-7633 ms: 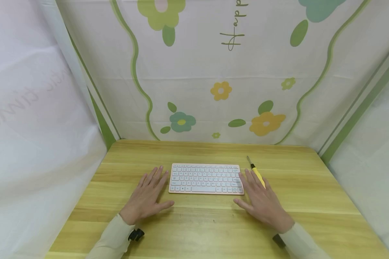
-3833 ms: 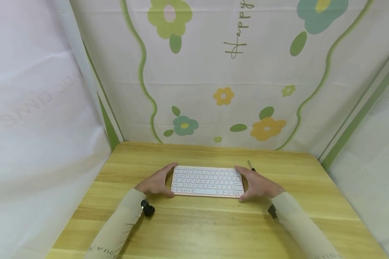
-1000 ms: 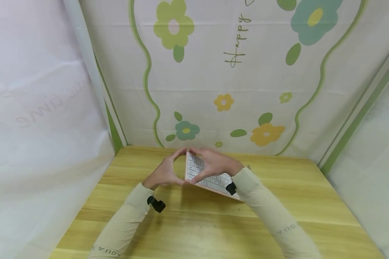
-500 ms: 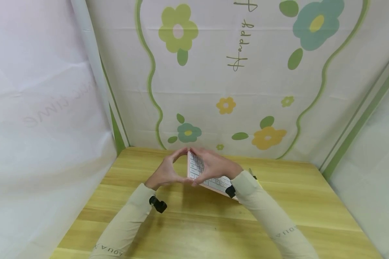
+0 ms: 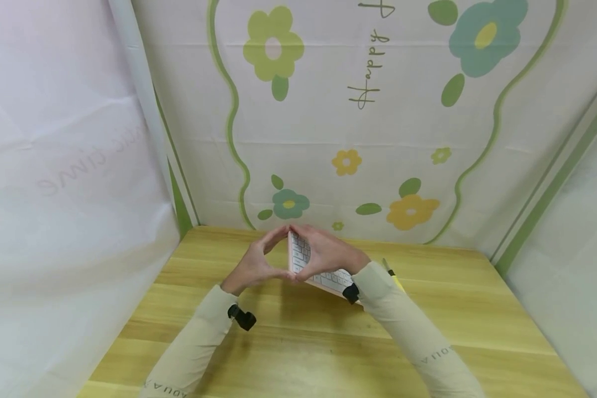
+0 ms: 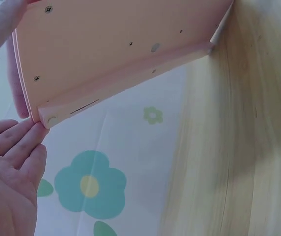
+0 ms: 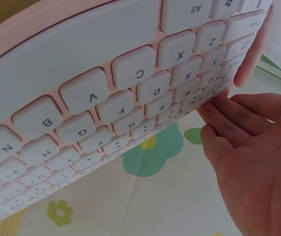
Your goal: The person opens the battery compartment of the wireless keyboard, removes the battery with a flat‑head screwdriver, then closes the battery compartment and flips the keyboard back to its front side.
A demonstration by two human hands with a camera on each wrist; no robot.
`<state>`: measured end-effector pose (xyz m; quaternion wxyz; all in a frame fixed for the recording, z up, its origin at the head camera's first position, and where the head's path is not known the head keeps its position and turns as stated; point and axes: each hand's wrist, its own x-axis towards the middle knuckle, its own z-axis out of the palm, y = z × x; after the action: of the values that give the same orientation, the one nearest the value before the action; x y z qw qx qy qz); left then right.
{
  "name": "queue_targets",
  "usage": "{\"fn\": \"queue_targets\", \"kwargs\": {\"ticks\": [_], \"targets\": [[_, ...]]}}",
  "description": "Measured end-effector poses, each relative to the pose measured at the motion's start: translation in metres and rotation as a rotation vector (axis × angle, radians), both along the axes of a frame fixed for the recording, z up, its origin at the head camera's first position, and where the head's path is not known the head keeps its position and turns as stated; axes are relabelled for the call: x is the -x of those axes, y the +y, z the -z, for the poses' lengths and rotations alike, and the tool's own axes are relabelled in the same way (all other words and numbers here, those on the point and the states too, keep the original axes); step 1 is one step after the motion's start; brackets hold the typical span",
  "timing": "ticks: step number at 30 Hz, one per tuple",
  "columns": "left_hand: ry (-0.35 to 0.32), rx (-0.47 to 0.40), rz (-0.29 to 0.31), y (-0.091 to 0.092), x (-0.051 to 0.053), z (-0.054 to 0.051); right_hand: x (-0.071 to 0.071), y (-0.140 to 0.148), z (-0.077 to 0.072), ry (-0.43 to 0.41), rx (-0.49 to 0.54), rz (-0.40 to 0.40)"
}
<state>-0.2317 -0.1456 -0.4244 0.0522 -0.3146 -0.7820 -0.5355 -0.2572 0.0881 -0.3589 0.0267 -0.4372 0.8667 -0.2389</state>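
Observation:
A white-keyed keyboard (image 5: 332,279) with a pink body tilts over the wooden table, its left end raised and its right end low. My left hand (image 5: 255,265) holds that raised end, fingertips at the far corner and thumb at the near one. Facing it, my right hand (image 5: 334,254) grips the same end across the keys, its fingers and thumb meeting those of the left. In the left wrist view the pink underside (image 6: 110,37) shows small screws, with the left hand (image 6: 10,177) at its corner. The right wrist view has the keys close up, beside the right hand (image 7: 258,142).
A yellow-handled screwdriver (image 5: 397,282) lies right of the keyboard, partly behind the right sleeve. The wooden table (image 5: 298,354) meets a white flower-printed cloth (image 5: 308,121) at the back. More white cloth hangs on both sides.
The keyboard lay flat between open hands, then each hand took one end. Its left end has since risen and the right hand has moved left to it. Over the last half second hardly anything moves.

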Motion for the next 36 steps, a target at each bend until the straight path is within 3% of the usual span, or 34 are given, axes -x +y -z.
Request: {"fn": "queue_targets", "kwargs": {"ticks": [12, 16, 22, 28, 36], "targets": [[0.03, -0.125, 0.037, 0.007, -0.003, -0.01, 0.003, 0.006, -0.025, 0.017, -0.008, -0.005], [0.019, -0.146, 0.055, 0.005, -0.004, -0.008, 0.001, 0.011, -0.035, 0.003, -0.027, -0.017], [-0.029, -0.148, 0.08, -0.001, -0.005, 0.003, 0.0, 0.024, -0.054, -0.019, -0.001, -0.006], [-0.092, -0.115, 0.065, -0.005, -0.007, 0.018, 0.001, 0.04, -0.073, -0.009, -0.002, -0.008], [-0.192, 0.013, 0.035, -0.01, -0.008, 0.038, -0.002, 0.078, -0.086, 0.044, 0.003, 0.046]]}}
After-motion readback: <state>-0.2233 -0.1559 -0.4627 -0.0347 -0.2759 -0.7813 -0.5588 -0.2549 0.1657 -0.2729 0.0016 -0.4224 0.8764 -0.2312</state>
